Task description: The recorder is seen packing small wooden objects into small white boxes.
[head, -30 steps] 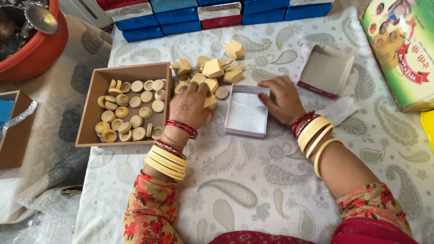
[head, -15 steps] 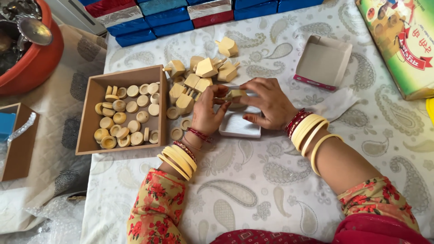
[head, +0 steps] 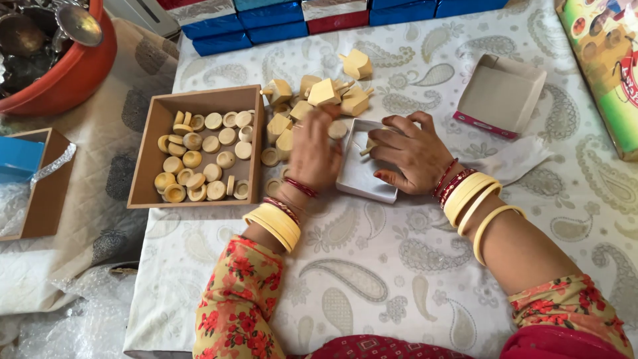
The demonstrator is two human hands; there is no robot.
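A paisley cloth (head: 399,279) covers the table. The wooden tray (head: 149,166) lies left of the white box (head: 362,176). Left hand (head: 312,153), fingers curled, hovers at its left edge; right hand (head: 412,153) pinches a peg (head: 367,149) over it.

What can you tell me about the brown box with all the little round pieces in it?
The brown box is a shallow open tray that looks like wood or thick card, with plain square walls and no lid. It lies flat on the patterned cloth, left of both hands. Inside sit many pale round wooden discs, some flat, some tipped on edge, crowded toward its right side, with bare floor at its left. More loose pieces lie just beyond its right wall. No hand touches it.
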